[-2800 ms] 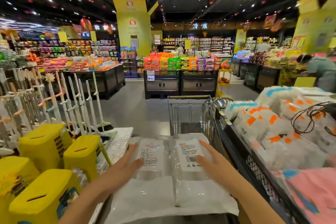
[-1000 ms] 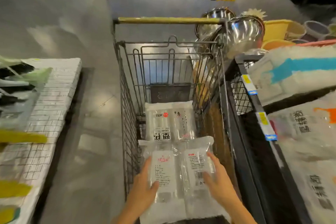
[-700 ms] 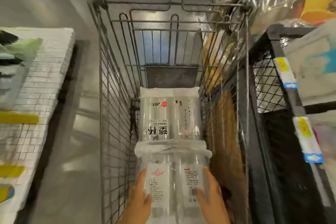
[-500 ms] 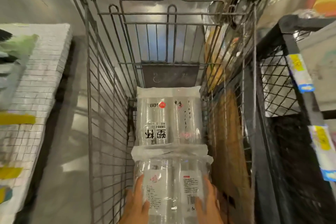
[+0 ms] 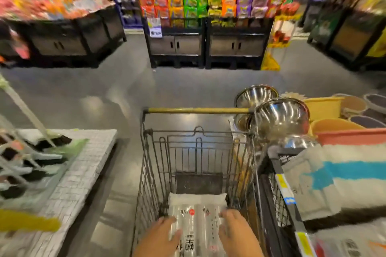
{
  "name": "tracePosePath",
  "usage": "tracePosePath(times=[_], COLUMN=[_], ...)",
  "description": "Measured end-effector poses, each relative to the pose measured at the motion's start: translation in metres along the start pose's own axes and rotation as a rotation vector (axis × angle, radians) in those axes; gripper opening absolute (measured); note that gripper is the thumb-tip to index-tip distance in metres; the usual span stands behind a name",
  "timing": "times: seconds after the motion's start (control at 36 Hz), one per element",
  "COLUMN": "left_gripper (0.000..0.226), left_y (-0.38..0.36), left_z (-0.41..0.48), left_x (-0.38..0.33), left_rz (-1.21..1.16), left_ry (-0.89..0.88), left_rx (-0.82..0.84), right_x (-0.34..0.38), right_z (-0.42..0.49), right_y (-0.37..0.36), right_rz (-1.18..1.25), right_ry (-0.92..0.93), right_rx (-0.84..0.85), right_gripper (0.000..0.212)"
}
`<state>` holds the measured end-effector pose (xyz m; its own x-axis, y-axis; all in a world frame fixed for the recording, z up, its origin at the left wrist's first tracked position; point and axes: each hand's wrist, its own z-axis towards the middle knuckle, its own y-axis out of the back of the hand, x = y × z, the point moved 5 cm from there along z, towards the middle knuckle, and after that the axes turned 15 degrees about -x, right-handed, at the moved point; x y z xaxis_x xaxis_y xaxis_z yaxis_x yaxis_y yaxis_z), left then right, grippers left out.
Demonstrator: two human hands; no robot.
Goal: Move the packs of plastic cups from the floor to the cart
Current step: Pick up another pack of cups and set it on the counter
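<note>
Both hands are off the load now. Left hand (image 5: 159, 236) and right hand (image 5: 236, 233) hang over the cart (image 5: 198, 110) basket, fingers loosely spread, gripping nothing; half a second ago they were pressed on either side of the second pack of plastic cups. That pack has dropped below the bottom edge of view, so I can't confirm how it sits. The first pack (image 5: 197, 210) lies flat on the basket floor against the far wire wall. View has tilted up from the basket to the aisle. Reads as release done, hands pulling out. Floor packs not visible, remaining count unknown.
</note>
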<state>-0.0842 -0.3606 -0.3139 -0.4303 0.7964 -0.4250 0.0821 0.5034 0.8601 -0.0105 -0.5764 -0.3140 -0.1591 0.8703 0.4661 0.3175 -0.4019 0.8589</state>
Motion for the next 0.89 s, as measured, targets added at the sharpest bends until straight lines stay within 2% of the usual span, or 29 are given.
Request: tracePosePath(times=[0.03, 0.11, 0.25, 0.39, 0.53, 0.69, 0.89], left_gripper=[0.047, 0.048, 0.044, 0.033, 0.035, 0.042, 0.029], left_y=[0.023, 0.093, 0.186, 0.254, 0.293, 0.326, 0.352], left_z=[-0.002, -0.001, -0.01, -0.043, -0.083, -0.147, -0.272], left_x=[-0.017, -0.054, -0.087, -0.097, -0.074, -0.014, 0.079], left_rz=[-0.01, 0.059, 0.068, 0.06, 0.113, 0.167, 0.132], left_ry=[-0.038, -0.138, -0.208, -0.24, -0.219, -0.1, 0.08], left_rx=[-0.072, -0.145, -0.303, -0.481, -0.557, -0.648, -0.772], right_x=[0.014, 0.063, 0.136, 0.202, 0.254, 0.325, 0.416], right_z=[0.006, 0.022, 0.026, 0.009, -0.019, -0.066, -0.154], right_y=[0.018, 0.084, 0.16, 0.201, 0.208, 0.185, 0.131], right_rz=[0.013, -0.021, -0.099, -0.148, -0.132, -0.13, -0.113], right_ry=[0.051, 0.194, 0.37, 0.502, 0.607, 0.754, 0.952], right_rx=[-0.065, -0.151, -0.209, -0.246, -0.235, -0.192, -0.143], right_gripper=[0.039, 0.033, 0.037, 0.036, 0.038, 0.038, 0.036])
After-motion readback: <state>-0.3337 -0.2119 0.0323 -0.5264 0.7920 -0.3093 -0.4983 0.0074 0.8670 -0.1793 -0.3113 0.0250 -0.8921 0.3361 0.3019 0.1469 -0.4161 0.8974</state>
